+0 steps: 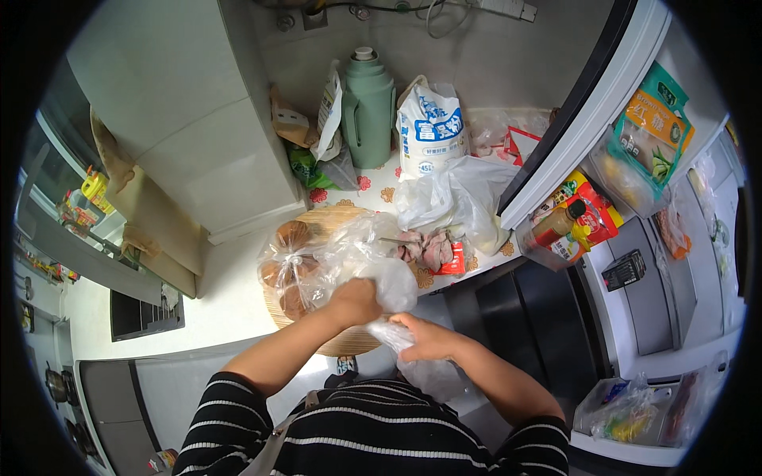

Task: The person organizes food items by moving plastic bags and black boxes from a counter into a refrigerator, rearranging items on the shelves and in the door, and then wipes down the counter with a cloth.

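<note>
My left hand (355, 303) is closed in a fist on a clear plastic bag (393, 282), whose whitish, crumpled part bulges beside my knuckles. Close by on the right, my right hand (429, 339) grips a gathered stretch of what looks like the same plastic, and a loose part hangs below it over the counter's front edge. What lies inside the bag is hard to make out. A tied clear bag of round brown buns or similar items (292, 271) rests left of my left hand on a round wooden board (337, 214). Grey-pink meat-like pieces (432, 251) lie to the right.
Behind stand a green thermos flask (369, 111) and a white flour sack (431, 131). A white plastic bag (456, 198) slumps in front of the sack. On the right, an open refrigerator door (583, 103) reaches over the counter, its shelves holding packets and a bottle (558, 224).
</note>
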Demonstrator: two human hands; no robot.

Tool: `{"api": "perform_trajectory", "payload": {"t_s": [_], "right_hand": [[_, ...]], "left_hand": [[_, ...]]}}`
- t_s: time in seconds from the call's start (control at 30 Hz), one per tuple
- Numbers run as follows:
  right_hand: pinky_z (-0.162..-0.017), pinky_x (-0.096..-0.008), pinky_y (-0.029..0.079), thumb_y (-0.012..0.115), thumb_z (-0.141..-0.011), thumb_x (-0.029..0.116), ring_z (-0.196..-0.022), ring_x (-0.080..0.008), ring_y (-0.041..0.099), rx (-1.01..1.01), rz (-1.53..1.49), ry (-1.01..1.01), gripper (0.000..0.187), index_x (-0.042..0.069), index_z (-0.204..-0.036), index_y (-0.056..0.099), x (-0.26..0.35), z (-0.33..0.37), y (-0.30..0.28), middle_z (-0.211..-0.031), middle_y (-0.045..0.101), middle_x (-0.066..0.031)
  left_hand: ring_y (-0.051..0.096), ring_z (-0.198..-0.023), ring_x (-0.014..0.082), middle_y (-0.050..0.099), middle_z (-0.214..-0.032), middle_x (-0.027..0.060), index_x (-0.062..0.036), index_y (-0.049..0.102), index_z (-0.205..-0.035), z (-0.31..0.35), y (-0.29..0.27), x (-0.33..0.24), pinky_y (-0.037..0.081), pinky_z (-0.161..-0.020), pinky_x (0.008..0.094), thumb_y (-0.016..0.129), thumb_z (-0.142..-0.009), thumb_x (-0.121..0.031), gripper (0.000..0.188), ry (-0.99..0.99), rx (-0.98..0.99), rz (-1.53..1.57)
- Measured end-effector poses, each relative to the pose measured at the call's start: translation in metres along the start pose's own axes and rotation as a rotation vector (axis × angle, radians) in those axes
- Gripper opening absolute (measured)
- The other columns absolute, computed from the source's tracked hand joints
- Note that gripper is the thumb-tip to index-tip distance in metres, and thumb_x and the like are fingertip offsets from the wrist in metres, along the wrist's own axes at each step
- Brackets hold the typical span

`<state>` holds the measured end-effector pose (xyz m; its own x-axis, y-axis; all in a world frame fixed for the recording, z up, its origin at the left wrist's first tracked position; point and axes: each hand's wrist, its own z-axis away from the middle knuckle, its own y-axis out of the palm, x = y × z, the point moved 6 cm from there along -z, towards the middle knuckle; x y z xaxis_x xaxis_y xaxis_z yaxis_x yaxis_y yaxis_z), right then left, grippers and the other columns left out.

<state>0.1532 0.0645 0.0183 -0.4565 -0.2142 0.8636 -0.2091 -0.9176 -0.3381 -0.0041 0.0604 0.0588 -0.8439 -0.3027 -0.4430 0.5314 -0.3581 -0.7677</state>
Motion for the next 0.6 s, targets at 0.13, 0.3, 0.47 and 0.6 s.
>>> {"api": "perform_trajectory", "payload": {"t_s": [0.13,0.3,0.47,0.6], "right_hand": [[-0.084,-0.0276,0.047,0.068,-0.073,0.002,-0.102,-0.0145,0.056,0.000,-0.515,0.049,0.064,0.005,-0.132,0.046,0.022,0.001,-0.010,-0.118,0.057,-0.0100],[-0.083,-0.0277,0.049,0.059,-0.076,-0.012,-0.097,-0.0143,0.060,-0.018,-0.570,0.020,0.043,0.004,-0.116,0.059,0.032,-0.013,-0.059,-0.104,0.064,-0.0076],[-0.083,-0.0390,0.048,0.057,-0.071,-0.007,-0.094,-0.0293,0.061,-0.538,0.450,-0.354,0.035,0.007,-0.101,0.067,0.077,-0.034,-0.085,-0.099,0.064,-0.0115],[-0.079,-0.0446,0.048,0.060,-0.075,0.004,-0.085,-0.0351,0.061,-0.776,0.924,-0.247,0.026,0.011,-0.099,0.066,0.082,-0.040,-0.078,-0.104,0.061,-0.0135]], "left_hand": [[0.064,-0.075,0.0350,0.065,-0.080,0.0197,-0.0028,0.058,-0.102,0.002,-0.014,0.006,0.049,-0.072,0.0429,0.063,-0.067,-0.012,0.037,0.203,-0.413,-0.170],[0.060,-0.068,0.0231,0.058,-0.077,0.0093,-0.0069,0.059,-0.091,0.036,-0.009,-0.012,0.039,-0.078,0.0355,0.057,-0.072,-0.011,0.019,0.589,-0.530,-0.560],[0.057,-0.076,0.0206,0.055,-0.082,0.0063,-0.0067,0.055,-0.089,0.043,-0.011,-0.029,0.038,-0.077,0.0358,0.052,-0.077,-0.010,0.013,0.784,-0.601,-0.494],[0.055,-0.078,0.0226,0.057,-0.087,0.0063,-0.0072,0.050,-0.093,0.044,-0.013,-0.019,0.039,-0.076,0.0366,0.053,-0.076,-0.008,0.017,0.845,-0.718,-0.332]]}}
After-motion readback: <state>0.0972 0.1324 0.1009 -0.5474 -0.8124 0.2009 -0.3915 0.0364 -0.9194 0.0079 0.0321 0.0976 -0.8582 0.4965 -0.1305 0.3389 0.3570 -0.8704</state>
